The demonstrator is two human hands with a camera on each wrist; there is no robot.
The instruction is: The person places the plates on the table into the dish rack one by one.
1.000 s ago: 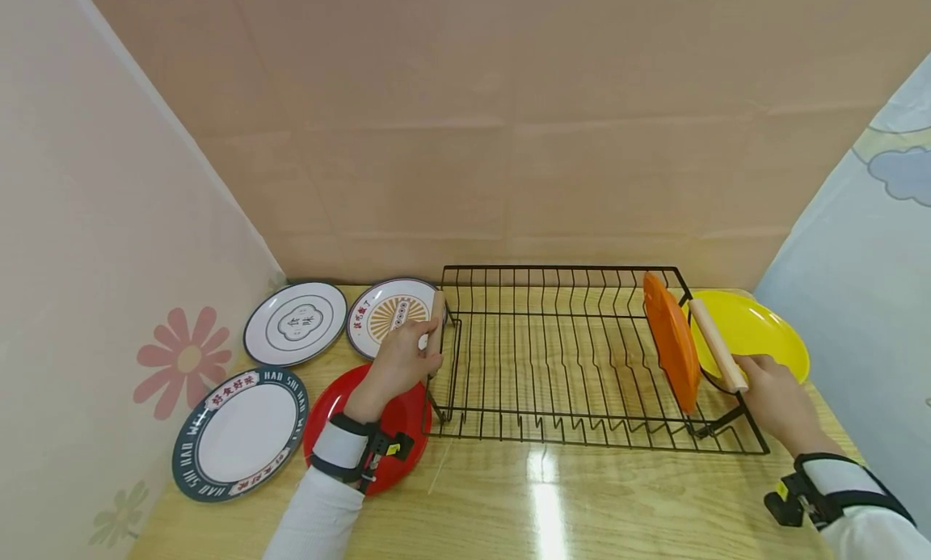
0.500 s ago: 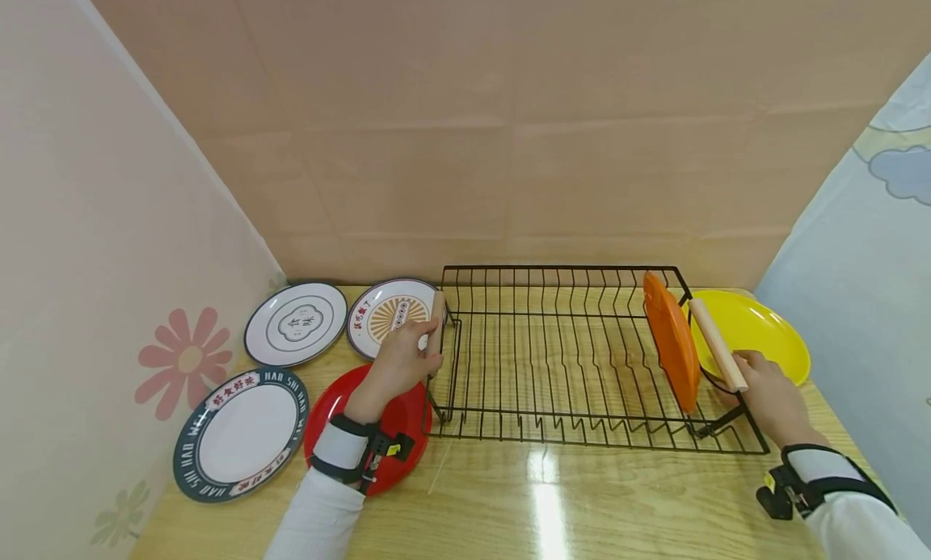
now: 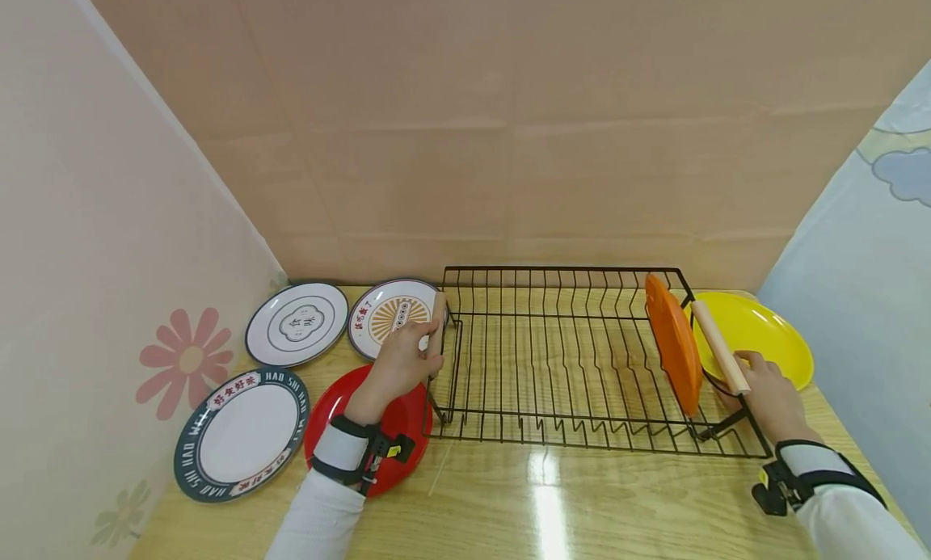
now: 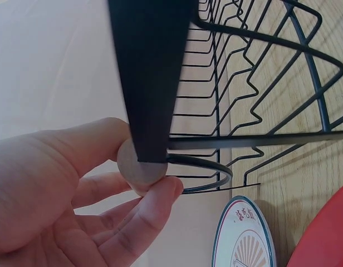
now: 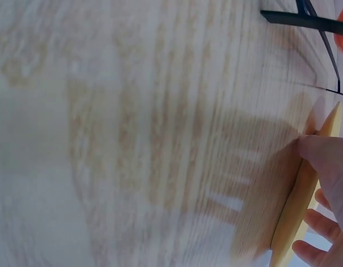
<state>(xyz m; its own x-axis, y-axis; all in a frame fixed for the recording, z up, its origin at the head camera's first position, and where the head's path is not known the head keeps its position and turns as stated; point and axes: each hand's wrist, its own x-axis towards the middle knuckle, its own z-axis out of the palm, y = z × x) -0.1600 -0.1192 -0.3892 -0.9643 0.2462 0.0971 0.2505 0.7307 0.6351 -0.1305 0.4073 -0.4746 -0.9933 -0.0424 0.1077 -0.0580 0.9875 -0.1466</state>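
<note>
A black wire dish rack [image 3: 541,366] stands on the table, with a wooden handle at each end. My left hand [image 3: 402,354] grips its left wooden handle [image 4: 139,169], thumb and fingers around the end of the dowel. An orange plate [image 3: 672,346] stands on edge in the rack's right part. Beyond the right handle [image 3: 720,346], a yellow plate [image 3: 760,334] lies flat on the table. My right hand [image 3: 774,394] is at the near rim of the yellow plate. In the right wrist view the thumb [image 5: 316,147] touches the rim, and the other fingers bend loosely over the plate.
Left of the rack lie a red plate [image 3: 327,418] under my left forearm, a white plate with a sunburst print [image 3: 378,305], a white plate with a grey motif [image 3: 265,326] and a dark-rimmed plate [image 3: 240,435]. Cloth-covered walls [image 3: 509,140] enclose the back and sides.
My right hand and wrist have shifted slightly to the left at the yellow plate's rim. The left hand stays on the handle, and the plates lie as before.
</note>
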